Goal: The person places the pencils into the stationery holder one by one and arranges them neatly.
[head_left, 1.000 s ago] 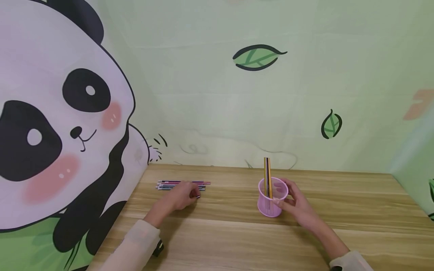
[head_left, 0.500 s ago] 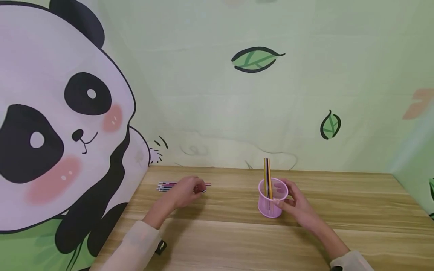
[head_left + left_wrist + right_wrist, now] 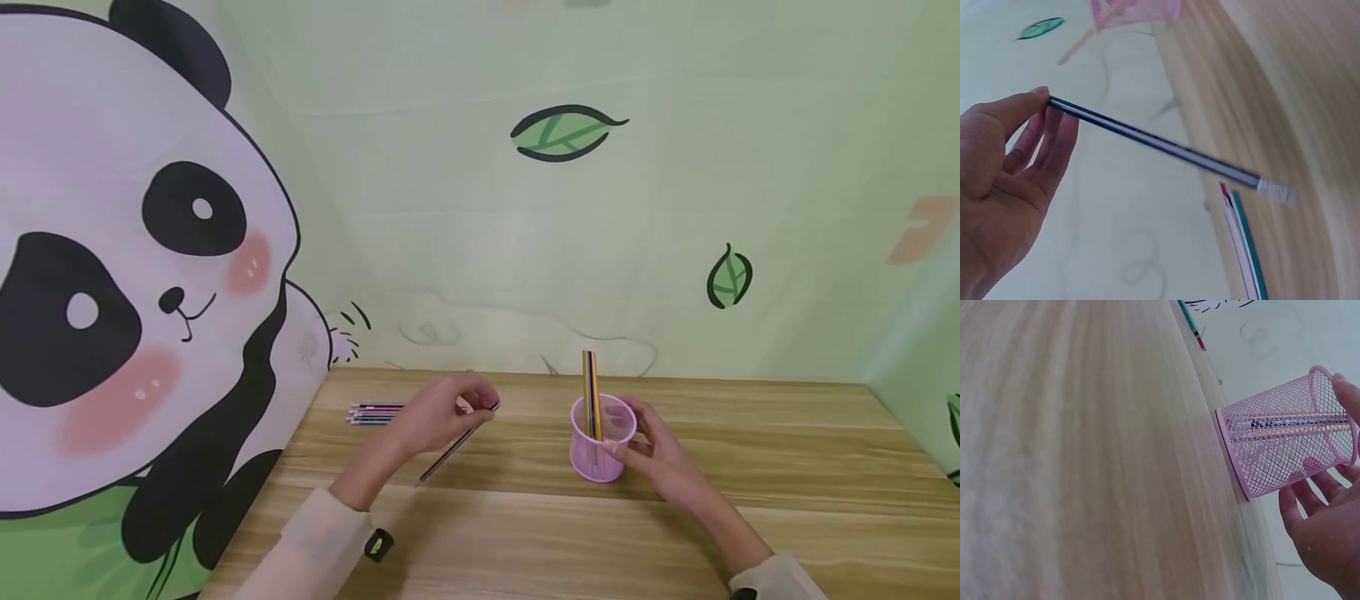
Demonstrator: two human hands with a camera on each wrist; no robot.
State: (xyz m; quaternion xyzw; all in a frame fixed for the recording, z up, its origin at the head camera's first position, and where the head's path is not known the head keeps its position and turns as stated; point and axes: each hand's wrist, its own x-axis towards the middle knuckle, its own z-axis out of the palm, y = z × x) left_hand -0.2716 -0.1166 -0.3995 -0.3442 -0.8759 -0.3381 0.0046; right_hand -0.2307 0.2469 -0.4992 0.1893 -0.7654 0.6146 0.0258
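Your left hand (image 3: pixel 438 417) has moved up and rightward from the row of slim striped pencils (image 3: pixel 375 413), bringing a slim black-and-grey striped wooden pencil (image 3: pixel 450 453) clear of them; your right hand (image 3: pixel 663 462) stays at the waisted pink mesh cup (image 3: pixel 580 460). Your left thumb and fingers pinch that pencil by its upper end, the remaining fingers loosely bent; it slants down over the worktop (image 3: pixel 525 537). Your right hand curves round the cup, thumb at the rim, fingers spread along the far side.

From the left wrist you get the pencil's lower end, a silvery band and a blurred pale tip, plus a teal pencil (image 3: pixel 1249 244) in the row. From the right wrist you see the open mesh and the cup's base on the worktop; the head view shows yellow and dark striped pencils (image 3: pixel 590 379) standing above its rim.

The worktop has a light wood grain. Behind it hangs a pale green backdrop (image 3: pixel 450 208) with a big cartoon panda (image 3: pixel 105 150) at left and outlined green leaves (image 3: pixel 562 133).
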